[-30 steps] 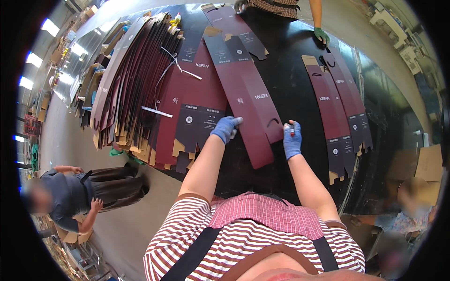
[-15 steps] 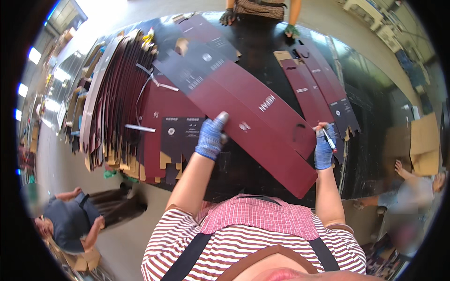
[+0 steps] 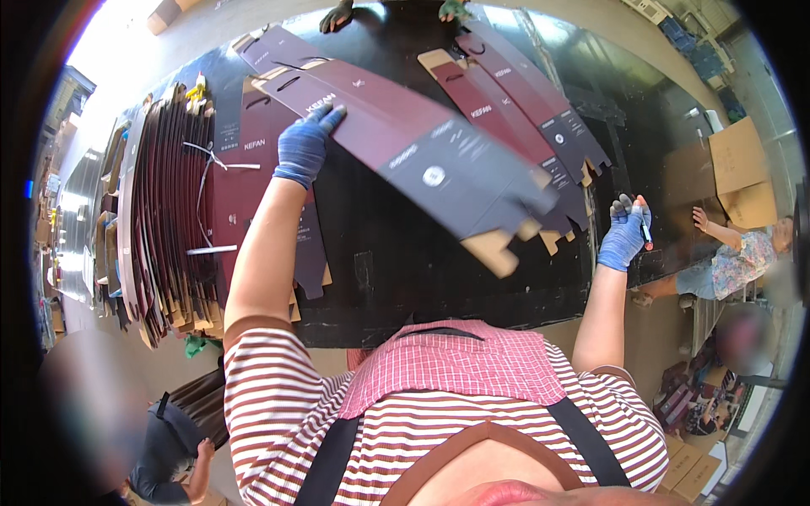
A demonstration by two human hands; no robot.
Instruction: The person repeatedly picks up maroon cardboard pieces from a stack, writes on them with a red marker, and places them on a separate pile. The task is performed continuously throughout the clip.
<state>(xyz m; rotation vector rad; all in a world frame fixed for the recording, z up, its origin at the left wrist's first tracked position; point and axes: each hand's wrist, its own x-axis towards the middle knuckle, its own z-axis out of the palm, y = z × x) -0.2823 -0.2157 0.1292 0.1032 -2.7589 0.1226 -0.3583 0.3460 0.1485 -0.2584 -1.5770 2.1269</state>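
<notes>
Left hand fingers now flat and together on the near end of the maroon flattened carton, upper centre of frame; half a second ago it gripped lower. The carton has swung across the black desk, far end lifted. Right hand, right edge, clamped on a red pen, off the carton. Carton stack left.

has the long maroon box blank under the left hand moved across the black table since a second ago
Yes. The maroon box blank has swung rightward over the black table, toward the right hand; the left hand rests on it.
</notes>
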